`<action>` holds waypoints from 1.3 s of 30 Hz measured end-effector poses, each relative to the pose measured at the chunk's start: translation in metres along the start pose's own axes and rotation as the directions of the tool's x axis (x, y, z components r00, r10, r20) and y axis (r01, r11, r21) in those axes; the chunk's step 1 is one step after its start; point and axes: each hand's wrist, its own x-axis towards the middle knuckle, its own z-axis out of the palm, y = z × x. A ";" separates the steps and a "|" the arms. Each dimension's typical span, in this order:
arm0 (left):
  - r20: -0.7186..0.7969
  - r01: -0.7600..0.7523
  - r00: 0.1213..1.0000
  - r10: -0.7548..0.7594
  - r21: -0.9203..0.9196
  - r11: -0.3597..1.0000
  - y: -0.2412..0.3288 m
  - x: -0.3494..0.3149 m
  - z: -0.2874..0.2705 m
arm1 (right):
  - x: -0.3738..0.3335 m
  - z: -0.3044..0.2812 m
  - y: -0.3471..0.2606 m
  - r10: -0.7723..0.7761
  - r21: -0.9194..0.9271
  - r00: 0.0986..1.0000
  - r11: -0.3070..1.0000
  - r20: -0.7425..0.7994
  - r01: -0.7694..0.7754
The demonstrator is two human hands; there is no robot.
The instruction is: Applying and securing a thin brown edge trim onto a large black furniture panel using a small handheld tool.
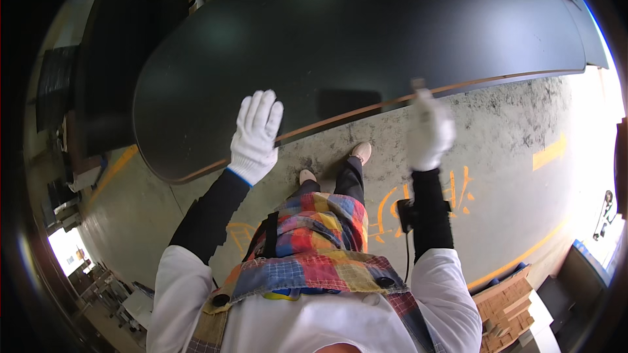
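A large dark board (261, 46) with rounded corners and a thin brown near edge lies in front of me. My left hand (258, 125), in a white knitted glove, rests flat on it near that edge, fingers stretched out. My right hand (430, 132), gloved too and smeared by motion, is closed at the near edge further right. A small brownish piece (418, 83) shows at its fingertips; its kind is too blurred to make out. Between the hands, a black rectangular patch (347, 102) shows on the board; whether it is an object or an opening I cannot tell.
Dark panels (118, 59) stand at the left. The grey floor (504, 150) carries orange lines and markings. Brown slotted wooden or cardboard pieces (504, 310) sit at the lower right. A small black device (405, 214) with a cable is strapped at my right wrist.
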 end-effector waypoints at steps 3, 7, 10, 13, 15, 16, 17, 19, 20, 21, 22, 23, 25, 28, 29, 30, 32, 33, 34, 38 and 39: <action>0.018 0.035 0.999 -0.035 0.013 0.999 0.006 -0.009 -0.009 | 0.004 -0.005 0.016 0.287 -0.019 0.957 0.957 -0.039 -0.288; -0.044 -0.043 0.998 0.041 -0.052 0.998 0.010 -0.079 -0.005 | -0.038 0.015 -0.076 -0.054 0.002 0.999 0.999 -0.002 0.054; 0.114 -0.011 0.993 0.029 -0.151 0.988 0.008 -0.141 -0.020 | -0.067 0.030 -0.184 0.034 0.179 0.978 0.981 0.205 -0.072; 0.568 0.641 0.685 -0.457 -0.172 0.748 -0.013 -0.217 -0.018 | -0.060 0.037 -0.236 0.028 0.409 0.969 0.904 0.245 -0.129; 0.544 0.799 0.502 -0.672 -0.589 0.121 -0.042 -0.237 -0.018 | -0.064 0.036 -0.249 0.007 0.393 0.967 0.913 0.253 -0.110; 0.576 0.639 0.345 -0.741 -0.722 -0.264 -0.057 -0.242 -0.018 | -0.063 0.036 -0.246 0.023 0.377 0.970 0.919 0.242 -0.116; 0.640 0.458 0.277 -0.717 -0.744 -0.487 -0.071 -0.230 -0.027 | -0.061 0.035 -0.229 0.022 0.295 0.980 0.952 0.197 -0.081; 0.772 0.154 0.304 -0.559 -0.618 -0.771 -0.093 -0.212 -0.044 | -0.058 0.034 -0.191 0.143 0.204 0.978 0.964 0.150 -0.172; 0.764 0.150 0.301 -0.571 -0.630 -0.762 -0.096 -0.210 -0.042 | -0.058 0.032 -0.186 0.242 0.165 0.955 0.949 0.172 -0.270; 0.754 0.112 0.284 -0.592 -0.639 -0.761 -0.093 -0.205 -0.041 | -0.057 0.030 -0.190 0.199 0.140 0.965 0.964 0.171 -0.224; 0.745 0.074 0.264 -0.612 -0.648 -0.758 -0.092 -0.202 -0.039 | -0.057 0.032 -0.197 0.156 0.116 0.972 0.977 0.173 -0.178; 0.745 0.069 0.259 -0.615 -0.649 -0.758 -0.094 -0.203 -0.037 | -0.061 0.036 -0.215 0.058 0.102 0.980 0.992 0.191 -0.079; 0.712 -0.004 0.270 -0.648 -0.672 -0.741 -0.095 -0.204 -0.030 | -0.076 0.046 -0.270 -0.116 0.149 0.947 0.986 0.301 0.074; 0.691 0.020 0.367 -0.623 -0.676 -0.737 -0.097 -0.206 -0.031 | -0.099 0.066 -0.348 -0.262 0.424 0.906 0.900 0.332 0.105; 0.689 0.023 0.374 -0.621 -0.676 -0.737 -0.098 -0.203 -0.028 | -0.106 0.076 -0.364 -0.240 0.418 0.906 0.905 0.348 0.079; 0.701 0.047 0.357 -0.618 -0.674 -0.737 -0.100 -0.204 -0.026 | -0.110 0.084 -0.375 -0.224 0.418 0.902 0.907 0.369 0.054; 0.714 0.076 0.331 -0.617 -0.672 -0.737 -0.101 -0.208 -0.026 | -0.101 0.072 -0.372 -0.231 0.429 0.882 0.903 0.412 0.036; 0.718 0.087 0.303 -0.626 -0.675 -0.732 -0.100 -0.209 -0.028 | -0.098 0.066 -0.360 -0.202 0.414 0.887 0.910 0.415 0.014; 0.719 0.095 0.283 -0.635 -0.679 -0.728 -0.099 -0.207 -0.029 | -0.093 0.060 -0.342 -0.173 0.394 0.894 0.919 0.413 -0.004; 0.753 0.143 0.304 -0.584 -0.642 -0.754 -0.109 -0.220 -0.029 | -0.073 0.034 -0.267 0.077 0.237 0.948 0.959 0.308 -0.155; 0.770 0.150 0.303 -0.562 -0.621 -0.769 -0.107 -0.218 -0.031 | -0.076 0.038 -0.248 0.104 0.244 0.970 0.957 0.218 -0.157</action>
